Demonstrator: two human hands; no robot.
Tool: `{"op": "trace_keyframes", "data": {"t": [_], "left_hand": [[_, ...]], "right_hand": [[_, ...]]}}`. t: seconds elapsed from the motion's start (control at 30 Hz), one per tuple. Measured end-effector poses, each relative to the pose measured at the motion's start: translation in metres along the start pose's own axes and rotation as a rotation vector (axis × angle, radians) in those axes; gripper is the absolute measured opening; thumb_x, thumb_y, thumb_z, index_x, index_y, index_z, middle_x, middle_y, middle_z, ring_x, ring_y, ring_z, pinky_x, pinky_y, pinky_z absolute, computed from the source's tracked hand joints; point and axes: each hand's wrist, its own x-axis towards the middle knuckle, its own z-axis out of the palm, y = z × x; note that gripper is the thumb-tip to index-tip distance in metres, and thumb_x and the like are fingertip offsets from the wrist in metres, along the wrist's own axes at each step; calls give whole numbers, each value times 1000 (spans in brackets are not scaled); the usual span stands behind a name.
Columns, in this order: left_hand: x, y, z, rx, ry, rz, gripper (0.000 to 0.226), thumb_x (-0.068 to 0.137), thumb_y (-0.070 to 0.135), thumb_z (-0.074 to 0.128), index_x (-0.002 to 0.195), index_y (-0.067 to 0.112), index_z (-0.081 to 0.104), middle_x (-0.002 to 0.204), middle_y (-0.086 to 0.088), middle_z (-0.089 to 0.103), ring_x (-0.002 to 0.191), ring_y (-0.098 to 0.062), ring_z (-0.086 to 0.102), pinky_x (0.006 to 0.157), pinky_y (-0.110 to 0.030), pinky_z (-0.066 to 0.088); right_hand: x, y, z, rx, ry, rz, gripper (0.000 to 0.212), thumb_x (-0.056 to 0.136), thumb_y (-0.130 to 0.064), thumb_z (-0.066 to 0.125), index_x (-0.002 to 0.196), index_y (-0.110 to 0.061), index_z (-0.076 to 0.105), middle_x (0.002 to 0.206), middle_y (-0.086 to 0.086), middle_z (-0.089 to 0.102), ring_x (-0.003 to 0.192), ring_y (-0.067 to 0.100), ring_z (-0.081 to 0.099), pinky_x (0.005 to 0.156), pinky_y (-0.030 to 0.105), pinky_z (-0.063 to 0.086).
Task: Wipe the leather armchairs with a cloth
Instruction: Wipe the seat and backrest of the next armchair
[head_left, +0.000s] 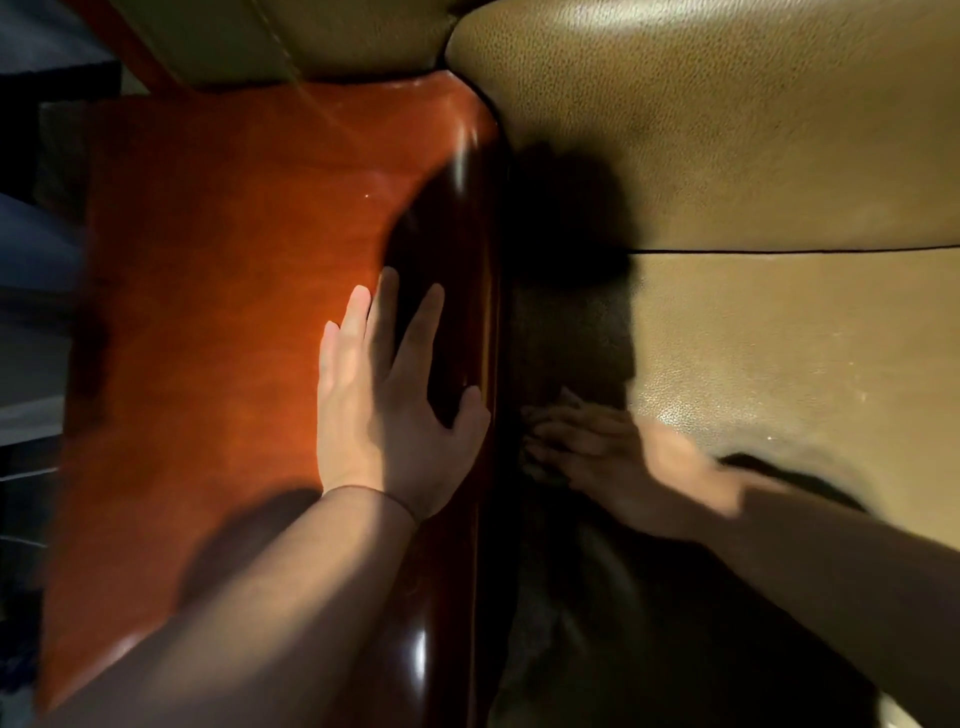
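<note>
A brown leather armchair fills the right side, with its seat cushion below the backrest. Its glossy reddish wooden armrest runs down the left. My left hand lies flat on the armrest with fingers spread, holding nothing. My right hand is blurred and deep in shadow in the gap between armrest and seat, pressing against the dark inner side. A dark bunched shape under its fingertips may be the cloth; I cannot make it out clearly.
A second leather cushion shows at the top behind the armrest. The dark floor and some dim furniture lie at the far left. Heavy shadow covers the armchair's inner corner.
</note>
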Motion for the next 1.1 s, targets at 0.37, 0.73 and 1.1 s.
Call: {"op": "trace_keyframes", "data": {"t": [0.37, 0.73, 1.1], "left_hand": [[-4, 3, -5, 70, -16, -15, 87, 85, 55, 50, 165, 36, 25, 178, 2, 2, 164, -23, -1, 132, -53, 3], [-3, 10, -9, 133, -38, -10, 85, 87, 55, 49, 165, 31, 25, 177, -2, 5, 163, -23, -3, 131, -48, -1], [-3, 7, -10, 103, -7, 3, 85, 87, 56, 49, 165, 30, 27, 176, -5, 12, 163, -24, 4, 128, -58, 21]], "right_hand": [[-27, -20, -23, -297, -128, 220, 42, 97, -17, 55, 134, 1, 64, 141, 23, 57, 137, 47, 47, 117, 61, 33], [-9, 19, -45, -259, -16, 631, 59, 103, -33, 28, 151, -4, 46, 160, 25, 39, 150, 49, 32, 120, 63, 30], [-31, 82, -98, -318, -17, 930, 77, 98, -53, 16, 160, -10, 31, 167, 26, 20, 155, 48, 16, 127, 57, 15]]}}
